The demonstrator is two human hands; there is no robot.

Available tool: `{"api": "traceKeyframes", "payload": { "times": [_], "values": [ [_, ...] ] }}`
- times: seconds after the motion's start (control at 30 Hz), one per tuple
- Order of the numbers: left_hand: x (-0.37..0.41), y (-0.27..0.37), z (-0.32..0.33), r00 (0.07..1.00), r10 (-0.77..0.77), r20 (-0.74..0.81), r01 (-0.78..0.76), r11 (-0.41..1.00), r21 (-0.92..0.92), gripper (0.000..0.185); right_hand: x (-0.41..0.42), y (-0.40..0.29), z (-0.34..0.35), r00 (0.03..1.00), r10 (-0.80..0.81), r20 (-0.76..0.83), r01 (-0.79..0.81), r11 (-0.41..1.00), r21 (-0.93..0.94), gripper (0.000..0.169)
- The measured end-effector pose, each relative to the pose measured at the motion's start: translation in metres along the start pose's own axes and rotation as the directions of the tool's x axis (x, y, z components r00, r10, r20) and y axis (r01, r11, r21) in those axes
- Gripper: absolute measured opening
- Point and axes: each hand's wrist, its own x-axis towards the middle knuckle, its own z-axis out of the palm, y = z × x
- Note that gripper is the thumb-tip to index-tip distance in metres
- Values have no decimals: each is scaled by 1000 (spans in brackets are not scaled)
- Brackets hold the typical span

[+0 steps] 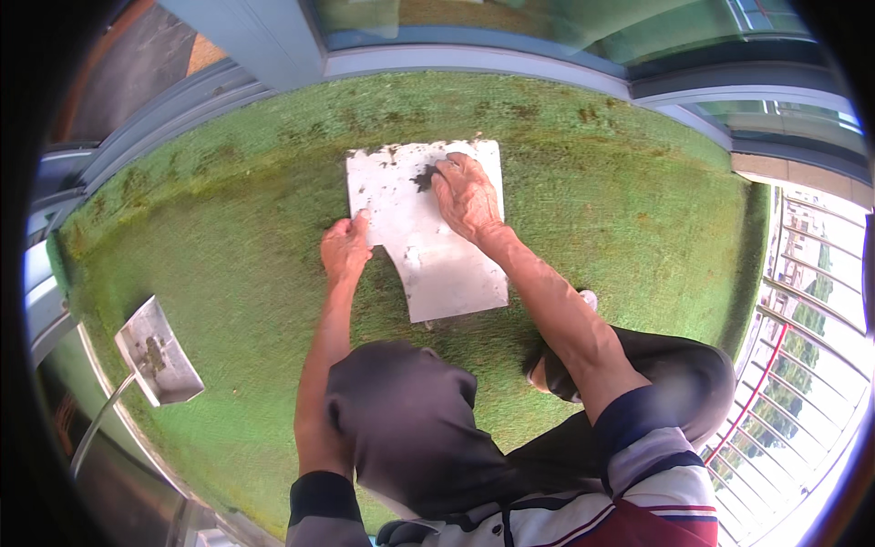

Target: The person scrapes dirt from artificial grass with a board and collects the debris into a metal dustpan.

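A white sheet or board (444, 273) with a curved cut-out on its left side lies flat on green artificial turf. Dark dirt specks are scattered over its far part. My left hand (345, 249) grips the board's left edge, thumb on top; its other fingers are partly hidden. On the board's upper right rests my right hand (467, 195), fingers curled downward. A dark clump of dirt or moss (425, 179) lies against those fingertips. Whether the right fingers pinch any of it is hidden.
A metal dustpan (160, 355) holding some debris lies on the turf (260, 287) at left, its handle toward the lower left. Framed glass panels (478, 51) border the far side. A metal railing (793, 383) stands at right. My bent knees are close below the board.
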Motion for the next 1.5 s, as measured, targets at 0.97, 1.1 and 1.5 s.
{"api": "traceKeyframes", "payload": {
  "times": [0.97, 1.1, 1.5],
  "values": [
    [-4, 9, 1, 998, -4, 55, 5, 1000, -18, 49, 72, 169, -147, 905, 326, -273, -392, 888, -239, 44],
    [-9, 11, -3, 998, 28, 49, -25, 998, -66, 48, 64, 159, -121, 925, 321, -205, -368, 891, -264, 39],
    [-7, 14, -12, 1000, -17, 7, 17, 999, 50, 55, -18, 29, -26, 947, 298, 119, -320, 837, 445, 21]
  ]
}}
